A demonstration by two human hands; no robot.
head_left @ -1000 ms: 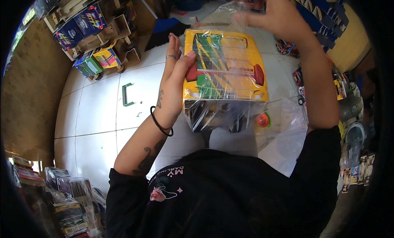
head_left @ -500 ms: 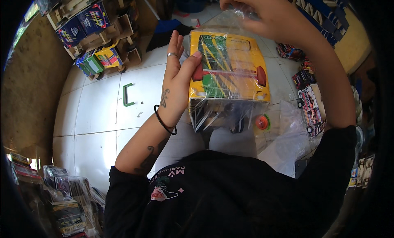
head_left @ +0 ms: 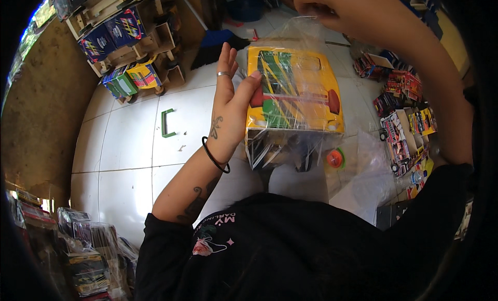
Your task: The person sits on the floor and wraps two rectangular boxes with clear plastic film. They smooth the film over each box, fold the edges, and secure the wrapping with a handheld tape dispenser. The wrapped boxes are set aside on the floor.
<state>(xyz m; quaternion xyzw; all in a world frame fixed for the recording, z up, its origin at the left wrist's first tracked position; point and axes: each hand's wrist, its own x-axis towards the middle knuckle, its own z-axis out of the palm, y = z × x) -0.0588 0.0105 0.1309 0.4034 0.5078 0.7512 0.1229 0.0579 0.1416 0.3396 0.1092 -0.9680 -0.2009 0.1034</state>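
A yellow toy bus (head_left: 324, 85) with green stripes and red lights stands end-up above my lap, wrapped in clear plastic. My left hand (head_left: 232, 96) steadies its left side: the thumb presses on the painted face, and the fingers stretch up along the edge. Beyond the toy's far end, my right hand (head_left: 324, 8) is closed on the clear plastic wrap (head_left: 303, 33), drawing it up from the bus. Some of the right fingertips are cut off by the upper edge. Loose wrap bunches at the toy's near, dark underside.
On the tiled floor lie a green bracket-shaped piece (head_left: 167, 123) and an orange-and-green round item (head_left: 335, 158). A broom (head_left: 218, 44) leans behind. Wooden toy trucks (head_left: 119, 33) are stacked far left, wrapped toys (head_left: 93, 249) near left, more toy trucks (head_left: 397, 140) at right. Clear plastic sheeting (head_left: 365, 171) lies beside my legs.
My right hand has moved slightly up and right with the plastic wrap, which now stands more upright above the bus. The left hand keeps its place on the toy. The whole view has shifted a little.
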